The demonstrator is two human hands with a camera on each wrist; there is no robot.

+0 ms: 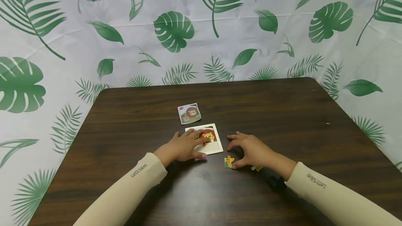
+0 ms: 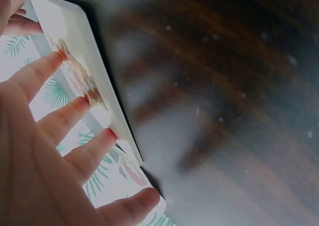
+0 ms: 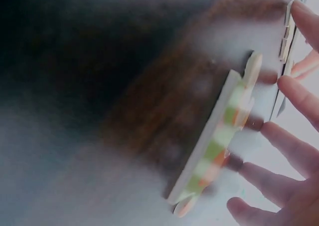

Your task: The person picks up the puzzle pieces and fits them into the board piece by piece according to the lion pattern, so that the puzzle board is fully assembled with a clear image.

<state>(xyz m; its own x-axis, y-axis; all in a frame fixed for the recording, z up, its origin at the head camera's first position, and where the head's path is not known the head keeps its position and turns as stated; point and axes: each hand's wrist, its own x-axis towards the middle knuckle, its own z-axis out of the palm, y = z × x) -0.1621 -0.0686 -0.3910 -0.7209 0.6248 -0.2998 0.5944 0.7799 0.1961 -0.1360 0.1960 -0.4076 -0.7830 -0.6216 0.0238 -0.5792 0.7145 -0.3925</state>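
Observation:
My left hand [image 1: 184, 146] lies over a pale puzzle board [image 1: 212, 147], its fingers spread and fingertips resting on it. Inside the board's frame, a lion picture [image 1: 208, 135] shows in the upper part; bare pale wood shows below, and the hand hides some of the rest. To the right, my right hand [image 1: 255, 150] hovers low with fingers apart and gently bent. Its thumb touches the edge of a small puzzle piece [image 1: 229, 162] with an orange animal on green. Another puzzle piece [image 3: 214, 146], green and orange, lies on the table beneath that hand, apart from the fingers.
A square picture card [image 1: 190, 113] with two lions lies just beyond the board. Everything sits on a dark wood-grain table [image 1: 270, 107]. A white cloth with green leaves [image 1: 176, 58] hangs behind the far edge.

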